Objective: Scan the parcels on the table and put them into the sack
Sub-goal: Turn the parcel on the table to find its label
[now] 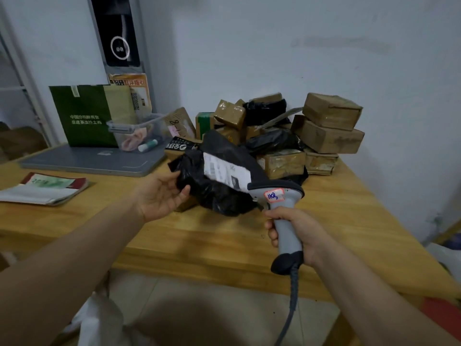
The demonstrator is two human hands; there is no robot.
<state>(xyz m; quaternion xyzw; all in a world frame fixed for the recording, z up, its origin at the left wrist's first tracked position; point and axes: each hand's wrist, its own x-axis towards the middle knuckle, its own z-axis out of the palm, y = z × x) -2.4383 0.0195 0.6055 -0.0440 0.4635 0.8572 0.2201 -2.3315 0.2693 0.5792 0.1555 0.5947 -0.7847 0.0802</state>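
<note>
My left hand (162, 193) holds the left edge of a black plastic parcel (212, 193), thumb on top and fingers behind it. A white shipping label (225, 171) on the parcel faces up. My right hand (296, 233) grips the handle of a grey barcode scanner (282, 198), whose head points at the label from close by. Behind the parcel lies a pile of several brown cardboard boxes (329, 126) and black bags (267, 108) on the wooden table (224, 240). A white sack (99, 318) shows at the bottom left, below the table's edge.
A closed grey laptop (94, 161) lies at the table's back left, with a green paper bag (84, 116) and a clear plastic box (137, 131) on it. A booklet (45, 188) lies at the left. The scanner's cable (291, 300) hangs off the near edge.
</note>
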